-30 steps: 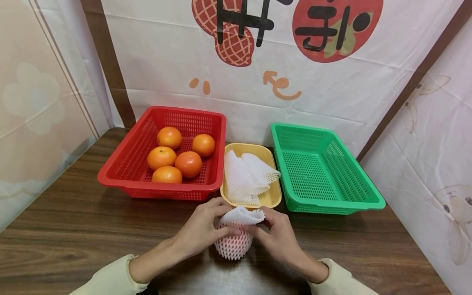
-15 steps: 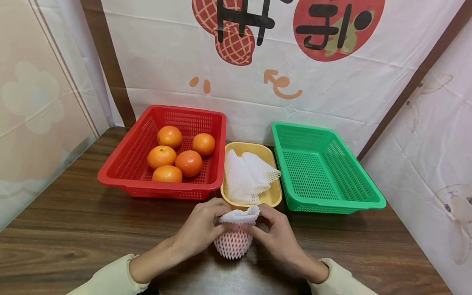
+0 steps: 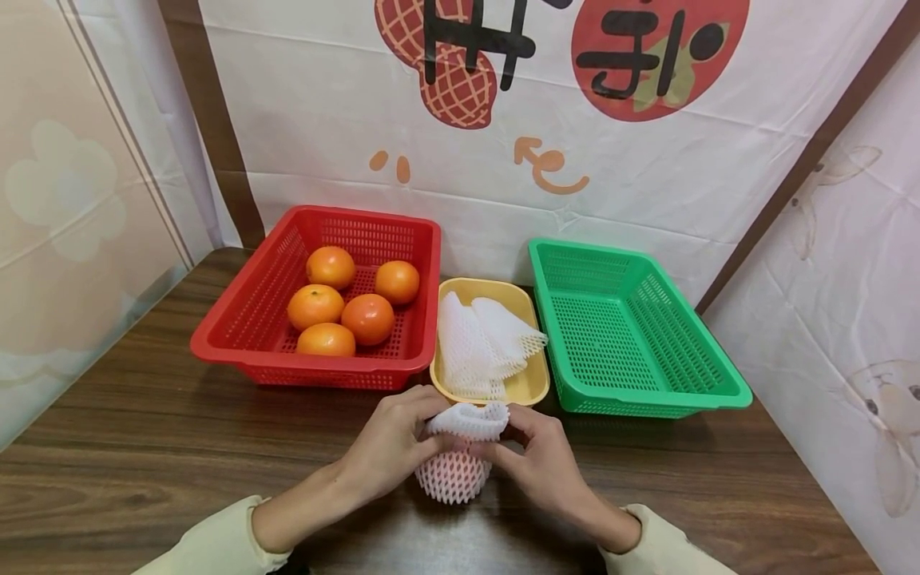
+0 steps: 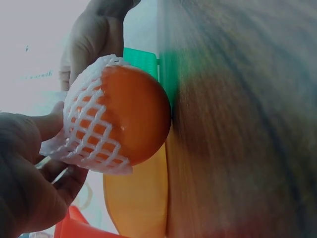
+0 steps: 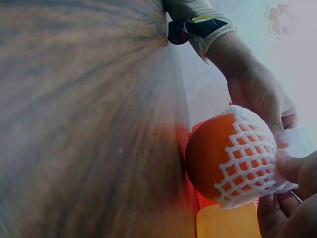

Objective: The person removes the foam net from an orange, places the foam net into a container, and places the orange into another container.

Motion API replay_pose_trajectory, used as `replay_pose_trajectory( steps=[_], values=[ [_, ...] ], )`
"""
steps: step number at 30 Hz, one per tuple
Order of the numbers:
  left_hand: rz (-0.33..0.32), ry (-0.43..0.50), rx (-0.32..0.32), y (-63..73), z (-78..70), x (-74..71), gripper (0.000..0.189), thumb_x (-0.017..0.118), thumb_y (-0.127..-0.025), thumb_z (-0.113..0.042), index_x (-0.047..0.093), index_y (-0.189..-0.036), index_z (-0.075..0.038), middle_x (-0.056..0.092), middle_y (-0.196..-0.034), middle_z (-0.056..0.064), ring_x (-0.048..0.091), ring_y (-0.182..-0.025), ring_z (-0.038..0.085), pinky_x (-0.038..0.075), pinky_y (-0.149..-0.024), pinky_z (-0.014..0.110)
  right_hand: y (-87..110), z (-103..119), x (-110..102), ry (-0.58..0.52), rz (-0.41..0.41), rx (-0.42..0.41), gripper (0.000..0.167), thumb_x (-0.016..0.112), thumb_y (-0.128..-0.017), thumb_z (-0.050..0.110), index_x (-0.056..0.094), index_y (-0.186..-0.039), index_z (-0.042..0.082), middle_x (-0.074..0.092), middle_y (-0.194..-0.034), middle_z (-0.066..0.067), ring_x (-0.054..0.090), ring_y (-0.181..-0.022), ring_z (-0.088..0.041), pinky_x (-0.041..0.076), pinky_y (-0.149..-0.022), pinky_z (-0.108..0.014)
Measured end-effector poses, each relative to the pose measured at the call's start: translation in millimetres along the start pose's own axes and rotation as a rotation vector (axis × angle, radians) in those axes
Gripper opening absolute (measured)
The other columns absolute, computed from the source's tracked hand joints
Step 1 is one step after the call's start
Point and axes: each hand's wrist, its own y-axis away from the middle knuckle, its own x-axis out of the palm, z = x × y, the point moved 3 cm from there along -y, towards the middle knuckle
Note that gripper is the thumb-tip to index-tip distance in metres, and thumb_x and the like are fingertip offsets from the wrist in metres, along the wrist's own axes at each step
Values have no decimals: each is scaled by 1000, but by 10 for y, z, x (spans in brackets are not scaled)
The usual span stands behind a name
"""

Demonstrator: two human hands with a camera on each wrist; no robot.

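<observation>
An orange (image 4: 141, 116) rests on the table, its upper part covered by a white foam net sleeve (image 3: 454, 471) and its lower part bare in both wrist views. My left hand (image 3: 391, 439) pinches the sleeve's upper part from the left, between thumb and fingers. From the right, my right hand (image 3: 542, 459) pinches the same upper part, and both thumbs meet at the near side. Above the thumbs the sleeve's top end stands up as a loose, folded rim. In the right wrist view the netting (image 5: 250, 163) stretches into diamonds over the fruit.
Several oranges (image 3: 369, 319) lie in a red basket (image 3: 316, 363) at the back left. A yellow tray (image 3: 532, 387) beside it holds more white foam nets (image 3: 477, 339). To the right stands a green basket (image 3: 611, 343). A printed cloth (image 3: 489, 216) hangs behind the wooden table (image 3: 144, 447).
The sleeve's upper rim has drawn inward on the right and now looks rounder. Both hands have stayed almost in place, with only slight finger shifts. The baskets and tray have not moved.
</observation>
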Motion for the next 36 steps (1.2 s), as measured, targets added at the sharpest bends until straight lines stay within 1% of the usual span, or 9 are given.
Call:
replay_pose_trajectory(
  steps=[5, 9, 12, 15, 19, 22, 27, 31, 36],
  values=[
    [72, 4, -47, 5, 19, 20, 30, 82, -76, -18, 69, -103, -13, 62, -107, -5, 55, -99, 11, 49, -82, 30, -4, 7, -14, 39, -22, 27, 27, 75, -79, -3, 69, -104, 4, 69, -101, -3, 63, -90, -13, 55, -71, -35],
    [103, -12, -35, 5, 14, 26, 30, 79, -79, -16, 69, -107, -13, 62, -112, -4, 54, -101, 12, 48, -82, 31, -9, 15, -24, 57, -30, 38, 28, 74, -79, -3, 69, -105, 3, 69, -102, -3, 63, -90, -13, 55, -72, -35],
    [97, -24, -14, 4, -3, 20, 27, 79, -79, -14, 69, -104, -13, 63, -111, -4, 54, -98, 12, 49, -80, 30, -9, -2, -24, 57, -27, 29, 28, 74, -79, -3, 69, -105, 3, 69, -102, -3, 62, -91, -13, 55, -72, -35],
    [74, -43, 6, 2, -17, 10, 23, 80, -78, -14, 70, -99, -13, 64, -105, -4, 55, -94, 10, 49, -77, 29, -2, -85, -12, 31, -10, 15, 28, 74, -80, -2, 68, -107, 5, 68, -103, -3, 62, -91, -14, 54, -72, -35],
    [37, -64, 20, -1, -23, -1, 20, 81, -77, -13, 71, -95, -13, 65, -97, -5, 55, -89, 9, 49, -73, 27, 15, -255, 6, 10, 19, -18, 30, 75, -82, 8, 66, -110, 12, 65, -104, 0, 60, -92, -16, 53, -75, -35],
    [6, -65, 32, 1, -18, 0, 19, 81, -76, -13, 71, -92, -13, 65, -94, -6, 55, -86, 8, 49, -71, 26, 8, -181, 6, 24, 29, -45, 32, 77, -80, 8, 66, -110, 11, 64, -104, 0, 60, -94, -16, 53, -77, -35],
    [-34, -45, 67, 13, -6, 2, 20, 82, -74, -10, 72, -90, -14, 65, -89, -8, 55, -83, 7, 48, -68, 24, -8, -3, 7, 15, 36, -40, 33, 76, -78, -1, 67, -109, 5, 67, -104, -2, 62, -96, -17, 52, -80, -37],
    [-27, -25, 73, 11, -10, 4, 20, 82, -74, -10, 72, -90, -15, 65, -87, -10, 54, -81, 7, 48, -67, 24, -12, 23, -3, 69, 5, -80, 31, 77, -76, -2, 69, -105, 5, 69, -102, -2, 63, -95, -16, 53, -78, -35],
    [25, 4, 28, 8, -13, 13, 22, 82, -75, -13, 71, -95, -15, 64, -96, -8, 53, -87, 9, 48, -71, 27, -12, 40, -29, 138, -46, -94, 31, 78, -74, -4, 70, -102, 4, 70, -100, -2, 64, -93, -14, 53, -77, -34]
  ],
)
